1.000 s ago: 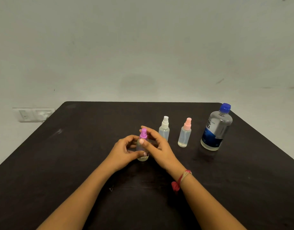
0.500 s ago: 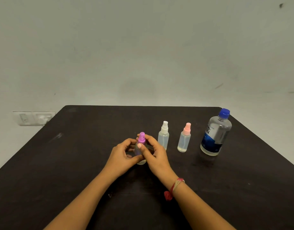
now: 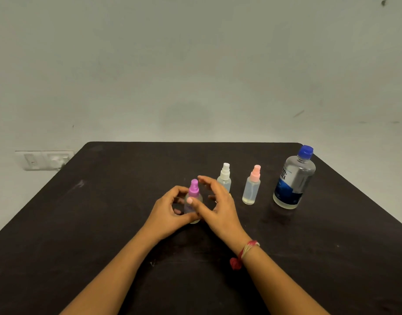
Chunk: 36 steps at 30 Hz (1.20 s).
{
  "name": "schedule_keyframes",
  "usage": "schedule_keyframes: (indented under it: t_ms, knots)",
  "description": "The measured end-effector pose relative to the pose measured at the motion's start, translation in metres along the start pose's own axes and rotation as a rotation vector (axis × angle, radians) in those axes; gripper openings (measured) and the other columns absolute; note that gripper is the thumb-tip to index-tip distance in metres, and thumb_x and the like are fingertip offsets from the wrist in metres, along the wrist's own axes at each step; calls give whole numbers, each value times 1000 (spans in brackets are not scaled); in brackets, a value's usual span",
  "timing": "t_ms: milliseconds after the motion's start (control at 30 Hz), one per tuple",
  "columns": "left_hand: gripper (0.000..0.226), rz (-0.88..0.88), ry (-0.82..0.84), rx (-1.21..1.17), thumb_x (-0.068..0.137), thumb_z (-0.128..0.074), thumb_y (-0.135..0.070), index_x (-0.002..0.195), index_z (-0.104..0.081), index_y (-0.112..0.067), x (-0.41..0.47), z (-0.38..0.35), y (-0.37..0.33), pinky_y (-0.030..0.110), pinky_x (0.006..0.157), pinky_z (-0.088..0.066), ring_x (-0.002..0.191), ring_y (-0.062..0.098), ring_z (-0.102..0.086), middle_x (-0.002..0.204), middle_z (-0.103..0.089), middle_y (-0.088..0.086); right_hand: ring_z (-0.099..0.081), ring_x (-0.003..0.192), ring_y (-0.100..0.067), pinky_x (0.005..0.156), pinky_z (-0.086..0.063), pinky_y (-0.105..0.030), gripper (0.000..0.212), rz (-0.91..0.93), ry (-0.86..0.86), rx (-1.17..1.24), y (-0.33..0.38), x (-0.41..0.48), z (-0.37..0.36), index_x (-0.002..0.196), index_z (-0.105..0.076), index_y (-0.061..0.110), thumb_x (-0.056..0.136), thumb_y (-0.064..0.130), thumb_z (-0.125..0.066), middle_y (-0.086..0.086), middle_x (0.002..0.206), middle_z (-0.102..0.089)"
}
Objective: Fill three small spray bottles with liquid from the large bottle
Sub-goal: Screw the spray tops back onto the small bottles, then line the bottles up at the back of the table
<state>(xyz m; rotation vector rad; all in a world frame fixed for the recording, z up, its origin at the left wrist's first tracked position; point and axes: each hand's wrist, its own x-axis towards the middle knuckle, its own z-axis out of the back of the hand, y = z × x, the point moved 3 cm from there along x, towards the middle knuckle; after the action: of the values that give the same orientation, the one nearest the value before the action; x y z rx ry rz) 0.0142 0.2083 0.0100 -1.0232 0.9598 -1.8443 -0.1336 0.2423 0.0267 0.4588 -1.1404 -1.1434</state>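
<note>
The purple-capped spray bottle [image 3: 193, 202] stands upright on the dark tabletop [image 3: 104, 212], close in front of the person, and the left hand [image 3: 170, 210] curls its fingers and thumb round the clear body, most likely to keep the bottle from turning or tipping while its top is worked. The right hand [image 3: 218, 208] is beside it with fingers spread wide and a little blurred, gripping nothing. Its thumb lies across the front of the bottle just below the purple pump, and whether it presses there or only passes in front cannot be told. That spread pose around the pump reads as a hand placed to take hold of the spray head and twist it, which the filling would need first. The white-capped spray bottle [image 3: 225, 178] and the pink-capped spray bottle [image 3: 252, 187] stand upright in a row to the right, near each other but apart, with their pumps on, presumably waiting their turn. The large bottle [image 3: 294, 178] stands furthest right, well apart from the hands, with its blue cap [image 3: 305, 151] on, so no pouring looks under way. How much liquid any small bottle holds is too hard to judge through the clear plastic. A red thread band [image 3: 245, 251] circles the right wrist.
</note>
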Motion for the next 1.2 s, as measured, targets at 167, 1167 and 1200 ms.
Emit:
schedule_keyframes:
  t_ms: [167, 1167, 1200]
  knots:
    - [70, -15, -124, -76, 58, -68, -63, 121, -47, -38, 0, 5, 1, 24, 76, -52, 106, 5, -57, 124, -53, -14, -54, 110, -6, 84, -48, -17, 41, 89, -301, 51, 18, -7, 31, 119, -49, 42, 82, 49, -62, 19, 117, -52]
    - [21, 76, -399, -56, 87, -66, -19, 105, -56, -22, 2, 14, 8, 9, 64, -47, 78, 7, -59, 116, -58, -1, -43, 128, -27, 106, -40, -40, 81, -470, -593, -73, -88, -4, 152, 137, -34, 17, 71, 18, -81, -9, 141, -41]
    - [20, 77, -402, -61, 87, -66, -18, 104, -56, -23, 2, 14, 8, 9, 64, -47, 78, 7, -58, 116, -58, -1, -44, 127, -26, 105, -40, -39, 81, -463, -593, -67, -87, -3, 152, 136, -34, 18, 71, 19, -82, -9, 141, -42]
